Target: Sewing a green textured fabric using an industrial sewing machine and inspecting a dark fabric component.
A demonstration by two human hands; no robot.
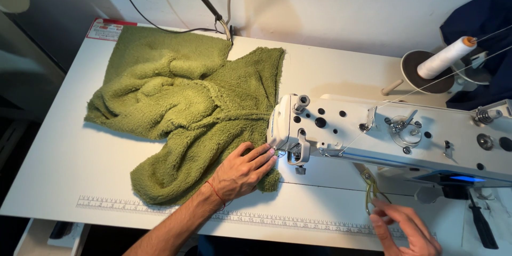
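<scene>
Head view, 1 frame: a white sewing machine (394, 133) is seen on a white table (53, 165). Left of the machine, a green fleecy cloth (186, 101) is spread in soft folds, its near edge reaching the needle end. The left hand (242, 173) is pressed flat on that edge, fingers together. In front of the machine, the right hand (408, 229) is loosely spread beside small yellow-handled snips (369, 194). The cloth looks light, limp and grippy, best held flat near the edge.
</scene>
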